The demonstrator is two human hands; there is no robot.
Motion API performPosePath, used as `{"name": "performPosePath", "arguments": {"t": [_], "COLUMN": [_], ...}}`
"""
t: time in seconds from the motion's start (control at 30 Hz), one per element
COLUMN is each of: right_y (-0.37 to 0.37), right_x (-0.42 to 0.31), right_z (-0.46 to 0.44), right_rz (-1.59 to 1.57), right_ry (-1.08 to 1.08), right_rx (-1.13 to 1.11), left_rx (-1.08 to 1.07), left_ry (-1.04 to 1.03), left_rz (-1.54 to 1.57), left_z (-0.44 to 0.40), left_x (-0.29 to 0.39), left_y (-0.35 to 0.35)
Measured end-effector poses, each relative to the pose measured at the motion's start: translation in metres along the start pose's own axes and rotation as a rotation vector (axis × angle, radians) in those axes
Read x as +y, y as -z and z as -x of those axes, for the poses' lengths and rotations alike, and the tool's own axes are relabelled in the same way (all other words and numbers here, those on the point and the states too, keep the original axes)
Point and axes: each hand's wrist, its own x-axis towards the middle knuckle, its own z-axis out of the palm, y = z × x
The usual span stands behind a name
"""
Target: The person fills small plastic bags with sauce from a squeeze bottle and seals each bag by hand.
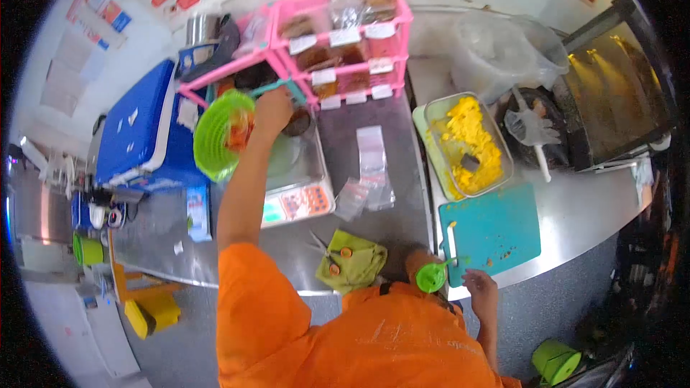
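Reaching forward over the digital scale point(307, 202), my left hand point(273, 109) has its fingers curled down between a green basket point(207, 140) and a dark round item point(297, 122). What its fingers hold is too small to make out. Orange-red pieces point(240, 129) show inside the basket. My right hand point(480, 284) hangs low beside the front edge of the teal cutting board point(496, 233), fingers loosely bent and apart, nothing seen in them. To its left is a small green strainer-like item point(431, 277), close to my orange shirt.
Pink tiered trays point(341, 65) with packets stand behind the counter. A blue cooler point(136, 126) is at left. Small plastic bags point(371, 165) and scissors on a green cloth point(359, 259) lie centrally. Yellow food point(471, 136) fills a container at right, near a black pan point(557, 129).
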Motion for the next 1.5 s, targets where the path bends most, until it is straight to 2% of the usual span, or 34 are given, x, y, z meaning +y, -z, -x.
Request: {"name": "performPosePath", "arguments": {"t": [0.1, 0.17, 0.23, 0.3, 0.37, 0.4, 0.5, 0.53, 0.63, 0.77, 0.83, 0.87, 0.9, 0.93, 0.97, 1.0, 1.03, 1.07, 1.1, 1.13, 1.17, 1.2, 1.23, 1.27, 1.3, 1.33, 1.37, 1.43, 1.5], "right_y": [-0.001, -0.001, 0.0, -0.001, 0.0, 0.001, 0.002, 0.002, 0.003, 0.001, -0.002, 0.0, -0.001, -0.001, 0.004, 0.004, 0.002, 0.003, 0.006, 0.005, 0.007, 0.012, 0.014, 0.013, 0.012, 0.011, 0.008, 0.009, 0.004], "right_x": [0.007, 0.005, 0.013, 0.013, 0.015, 0.018, 0.021, 0.02, 0.027, 0.051, 0.051, 0.048, 0.036, 0.025, 0.04, 0.03, 0.01, 0.031, 0.023, 0.022, 0.024, 0.023, 0.026, 0.034, 0.039, 0.024, 0.033, 0.055, 0.07], "right_z": [0.001, -0.001, -0.002, -0.002, -0.003, 0.0, 0.005, 0.01, 0.018, 0.02, 0.018, 0.016, 0.016, 0.014, 0.014, 0.016, 0.015, 0.011, 0.013, 0.014, 0.019, 0.019, 0.022, 0.024, 0.027, 0.036, 0.038, 0.045, 0.056], "right_rz": [-0.061, -0.017, 0.025, -0.009, 0.013, -0.034, 0.052, 0.032, -0.019, 0.002, 0.023, 0.055, 0.006, 0.238, 0.279, 0.017, 0.044, 0.029, 0.064, -0.003, -0.003, -0.003, 0.044, 0.084, 0.098, 0.132, 0.101, 0.046, 0.011], "right_ry": [0.01, -0.004, -0.01, -0.003, 0.032, 0.021, -0.013, -0.042, -0.091, -0.11, -0.119, -0.123, -0.121, -0.101, -0.09, -0.021, -0.076, 0.009, 0.014, 0.003, -0.003, 0.001, -0.018, -0.041, -0.026, -0.036, -0.025, 0.068, 0.104], "right_rx": [0.023, 0.032, 0.039, 0.072, 0.106, 0.118, 0.182, 0.19, 0.228, 0.233, 0.219, 0.208, 0.22, 0.253, 0.214, 0.211, 0.21, 0.234, 0.227, 0.255, 0.25, 0.277, 0.26, 0.264, 0.254, 0.251, 0.246, 0.272, 0.316], "left_rx": [0.155, 0.261, 0.329, 0.401, 0.213, 0.231, 0.07, 0.079, 0.06, -0.049, -0.008, 0.094, 0.18, 0.292, 0.408, 0.523, 0.511, 0.495, 0.263, 0.071, -0.14, -0.335, -0.336, -0.11, -0.3, -0.497, -0.393, -0.458, -0.345], "left_ry": [0.011, -0.152, -0.172, -0.191, -0.213, -0.204, -0.268, -0.29, -0.166, -0.16, -0.36, -0.417, -0.472, -0.438, -0.411, -0.393, -0.293, -0.199, -0.059, -0.174, -0.162, -0.437, -0.405, -0.353, -0.536, -0.342, -0.329, -0.111, -0.132], "left_rz": [0.035, 0.029, 0.019, 0.013, 0.187, 0.203, 0.284, 0.291, 0.118, 0.042, 0.193, 0.114, 0.042, 0.139, 0.242, 0.344, 0.43, 0.51, 0.55, 0.641, 0.472, 0.287, 0.135, 0.093, 0.037, -0.029, 0.036, 0.042, 0.12], "left_z": [-0.027, -0.048, -0.072, -0.109, -0.148, -0.165, -0.221, -0.226, -0.238, -0.239, -0.251, -0.253, -0.248, -0.231, -0.212, -0.193, -0.163, -0.113, -0.061, -0.012, 0.03, 0.057, 0.089, 0.125, 0.13, 0.137, 0.15, 0.15, 0.149], "left_x": [0.006, 0.022, 0.048, 0.066, 0.073, 0.071, 0.075, 0.08, 0.097, 0.106, 0.093, 0.087, 0.086, 0.096, 0.108, 0.12, 0.135, 0.161, 0.183, 0.188, 0.191, 0.181, 0.165, 0.147, 0.125, 0.131, 0.13, 0.126, 0.115], "left_y": [0.042, 0.081, 0.12, 0.129, 0.131, 0.118, 0.069, 0.066, 0.061, 0.066, 0.056, 0.051, 0.043, 0.05, 0.06, 0.07, 0.068, 0.073, 0.066, 0.045, 0.016, -0.027, -0.087, -0.143, -0.184, -0.178, -0.176, -0.195, -0.194]}}
